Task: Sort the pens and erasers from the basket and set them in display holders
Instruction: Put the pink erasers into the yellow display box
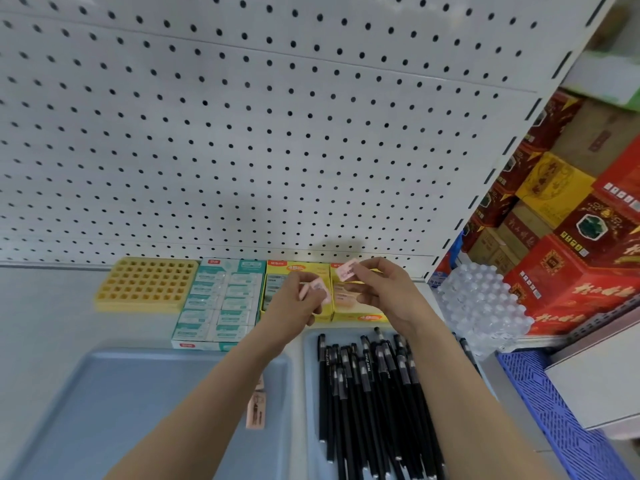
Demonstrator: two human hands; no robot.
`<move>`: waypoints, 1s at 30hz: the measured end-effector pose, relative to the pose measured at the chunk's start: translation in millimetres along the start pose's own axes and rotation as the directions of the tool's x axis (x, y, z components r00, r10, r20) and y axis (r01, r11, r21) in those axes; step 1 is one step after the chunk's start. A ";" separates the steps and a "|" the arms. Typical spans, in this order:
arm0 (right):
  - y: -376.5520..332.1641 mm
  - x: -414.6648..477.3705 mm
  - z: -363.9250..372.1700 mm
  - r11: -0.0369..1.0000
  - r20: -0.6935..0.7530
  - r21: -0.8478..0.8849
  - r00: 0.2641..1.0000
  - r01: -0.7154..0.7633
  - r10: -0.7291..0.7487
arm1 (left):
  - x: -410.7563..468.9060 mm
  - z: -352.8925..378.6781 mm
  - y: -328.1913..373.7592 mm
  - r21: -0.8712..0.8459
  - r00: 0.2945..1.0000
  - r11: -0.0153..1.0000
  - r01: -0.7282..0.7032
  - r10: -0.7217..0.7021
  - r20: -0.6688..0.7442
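View from the head camera, read near to far. At the lower edge of the frame lie two pale blue trays: the left tray point(121, 410) carries one loose pink eraser point(257, 410), and the right tray point(308, 375) carries the black pens point(367, 393), laid roughly parallel with caps toward the back. I take this to be the sorted stock waiting for its holders. At frame centre both forearms reach past the trays. The left grip point(299, 301) is curled round a pink eraser point(315, 287), and the right grip point(384, 292) pinches a second pink eraser point(347, 270) between thumb and fingertips, label outward. Both are held over the yellow eraser box point(363, 315), so I judge that each piece is being oriented before it is slotted in. To the left stand a green-and-white eraser box point(221, 303), closely filled, and a yellow grid holder point(149, 282) whose cells show no pens. All rest on a white shop shelf point(45, 306) backed by perforated pegboard point(242, 133). At right are wrapped water bottles point(485, 303), red and yellow cartons point(571, 254) and a blue crate point(554, 427).
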State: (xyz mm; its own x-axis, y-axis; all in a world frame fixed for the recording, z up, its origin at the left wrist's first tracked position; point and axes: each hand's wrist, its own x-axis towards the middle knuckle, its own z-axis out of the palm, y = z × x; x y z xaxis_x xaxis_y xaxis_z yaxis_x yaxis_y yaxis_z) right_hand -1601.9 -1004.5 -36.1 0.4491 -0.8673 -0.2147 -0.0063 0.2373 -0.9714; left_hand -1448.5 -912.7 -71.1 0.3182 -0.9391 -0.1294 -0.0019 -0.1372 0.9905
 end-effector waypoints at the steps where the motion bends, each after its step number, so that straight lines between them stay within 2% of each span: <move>1: 0.9 -0.7 -2.9 1.000 0.007 0.018 1.000 -0.016 0.016 | 0.1 -1.8 -1.1 -0.004 1.000 1.000 0.001 -0.001 -0.028; 5: 4.2 -0.5 -12.0 0.989 0.042 0.140 0.998 -0.057 0.051 | -2.6 -6.9 -0.2 -0.009 0.997 1.000 -0.012 0.011 -0.078; 7: 4.9 1.9 -17.8 0.994 0.029 0.107 0.999 -0.027 0.024 | -4.1 -8.4 0.3 -0.012 0.997 1.000 -0.019 0.018 -0.078; 9: 7.9 7.0 -27.7 0.972 0.006 -0.226 0.998 0.067 -0.068 | -4.8 -9.5 -0.6 -0.015 0.996 1.000 -0.022 0.021 -0.085; 11: 10.2 11.9 -33.5 0.805 0.062 -0.576 0.990 0.140 -0.128 | -5.4 -10.9 -1.7 -0.022 0.995 1.000 -0.018 0.016 -0.096; 13: 11.3 16.2 -32.0 0.693 0.118 -0.704 0.988 0.153 -0.099 | -6.0 -11.9 -3.0 -0.020 0.995 1.000 -0.020 0.018 -0.098; 18: 15.6 25.9 -19.7 0.508 0.204 -0.839 0.978 0.194 -0.036 | -7.3 -12.8 -8.0 -0.023 0.993 1.000 -0.006 0.004 -0.114; 23: 23.0 26.7 -16.3 0.521 0.145 -0.841 0.988 0.148 -0.046 | -4.3 -13.7 -8.8 -0.050 0.990 0.999 0.005 -0.012 -0.140; 30: 25.6 29.9 -16.5 0.446 0.162 -0.878 0.985 0.171 -0.059 | -1.8 -4.7 -7.5 -0.088 0.995 0.996 0.013 -0.022 -0.102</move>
State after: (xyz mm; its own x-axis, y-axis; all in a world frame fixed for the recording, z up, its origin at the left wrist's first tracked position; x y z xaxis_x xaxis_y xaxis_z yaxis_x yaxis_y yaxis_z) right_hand -1603.4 -1031.6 -69.0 0.5875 -0.7974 -0.1375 -0.7105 -0.4271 -0.5593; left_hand -1444.6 -908.6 -78.1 0.4133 -0.8989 -0.1457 0.0855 -0.1210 0.9890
